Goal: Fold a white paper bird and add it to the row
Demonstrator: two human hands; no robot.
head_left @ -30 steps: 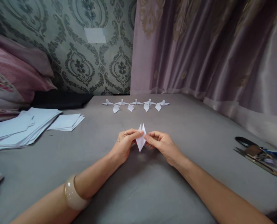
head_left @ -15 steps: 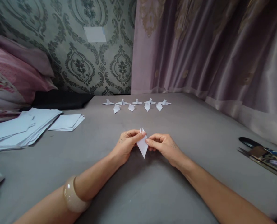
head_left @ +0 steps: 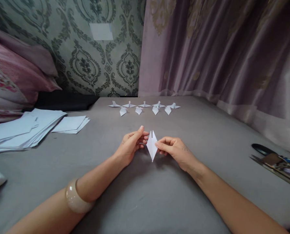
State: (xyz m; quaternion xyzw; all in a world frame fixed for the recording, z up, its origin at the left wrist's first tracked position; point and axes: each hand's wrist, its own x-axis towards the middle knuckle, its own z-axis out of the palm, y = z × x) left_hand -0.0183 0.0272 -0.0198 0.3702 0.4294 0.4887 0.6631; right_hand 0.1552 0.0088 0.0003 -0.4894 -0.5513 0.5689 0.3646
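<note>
A small white sheet folded into a kite-shaped origami piece point(head_left: 151, 148) stands upright above the grey surface, its two narrow points upward and one point down. My right hand point(head_left: 172, 148) pinches its right corner between thumb and fingers. Just to the left, my left hand point(head_left: 132, 143) has its thumb raised and its fingers apart. Those fingertips reach close to the paper's left edge; whether they touch it I cannot tell. Farther back, several folded white paper cranes point(head_left: 145, 104) stand in a row, with several pointed folded pieces point(head_left: 155, 110) in front of them.
To the left lie a stack of large white sheets point(head_left: 44, 117) and a smaller pile of paper point(head_left: 70, 124). A black cloth point(head_left: 69, 102) is behind them. At the right are scissors point(head_left: 263, 149) and other small tools. Curtains point(head_left: 208, 58) hang along the back right.
My left hand has let go of the folded paper and moved slightly left, thumb lifted. The right hand keeps its pinch, and more of the paper's front shows.
</note>
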